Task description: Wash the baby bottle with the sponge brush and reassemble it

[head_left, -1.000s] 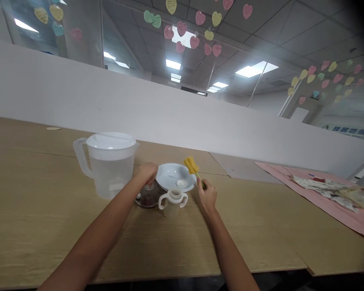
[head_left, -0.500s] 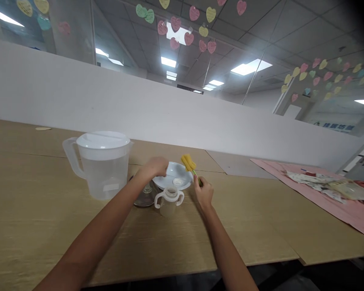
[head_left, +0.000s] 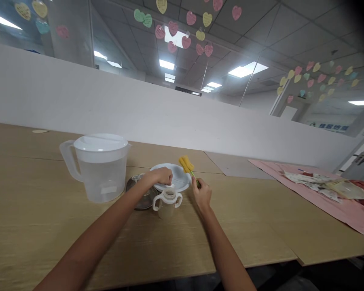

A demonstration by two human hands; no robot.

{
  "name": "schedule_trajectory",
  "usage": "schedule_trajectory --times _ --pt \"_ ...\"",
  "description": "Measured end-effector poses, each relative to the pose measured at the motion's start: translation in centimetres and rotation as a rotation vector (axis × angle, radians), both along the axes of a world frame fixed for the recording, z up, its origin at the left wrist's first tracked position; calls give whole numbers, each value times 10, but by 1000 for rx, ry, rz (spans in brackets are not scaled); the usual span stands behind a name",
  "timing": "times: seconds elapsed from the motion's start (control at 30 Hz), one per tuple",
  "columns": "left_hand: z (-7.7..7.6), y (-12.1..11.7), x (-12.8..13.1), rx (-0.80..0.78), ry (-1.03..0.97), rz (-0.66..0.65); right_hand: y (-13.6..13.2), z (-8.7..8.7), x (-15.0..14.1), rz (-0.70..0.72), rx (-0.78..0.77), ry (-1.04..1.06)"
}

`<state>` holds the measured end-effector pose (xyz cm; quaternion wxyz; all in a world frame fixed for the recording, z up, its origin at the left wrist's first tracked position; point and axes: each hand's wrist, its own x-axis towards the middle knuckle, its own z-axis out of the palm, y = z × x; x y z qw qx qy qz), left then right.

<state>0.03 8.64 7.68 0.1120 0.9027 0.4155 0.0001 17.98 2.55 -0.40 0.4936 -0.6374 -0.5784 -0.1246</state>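
Note:
My right hand (head_left: 202, 192) is closed round the green handle of a bottle brush, whose yellow sponge head (head_left: 186, 163) points up and away. My left hand (head_left: 164, 176) is closed over the near side of a shallow white dish (head_left: 182, 180), its fingers on a small white ring-shaped cap (head_left: 171, 186), mostly hidden. Just in front of the dish, a clear baby bottle (head_left: 166, 208) with two white side handles stands upright with its mouth uncovered. Partly behind my left forearm lies a round, shiny grey lid-like thing (head_left: 144, 202).
A large translucent pitcher (head_left: 101, 178) with a white lid, holding clear liquid, stands at the left. On the right, a pink cloth (head_left: 315, 194) bears papers and a plastic bag. A white wall (head_left: 170, 117) closes off the back of the table (head_left: 245, 226).
My left hand has come down and nearer onto the white cap, which lay uncovered in the dish before. My right hand keeps the brush almost in place; the view has shifted slightly.

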Motion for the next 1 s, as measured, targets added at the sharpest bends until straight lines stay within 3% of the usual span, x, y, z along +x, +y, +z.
schedule_trajectory --times 0.2,0.37,0.57,0.87,1.0 --pt "36 -11 -22 51 -183 -60 0 -2 -1 10 8 -35" --pt "52 -19 -32 138 -413 -136 -1 -3 -2 73 18 -101" --pt "53 -22 -28 213 -516 -142 -2 -4 -1 121 47 -126" --pt "51 -27 -24 -56 -710 -187 -2 -8 1 216 146 -75" --pt "55 -31 -24 -93 -793 -240 -2 -6 1 217 153 -23"
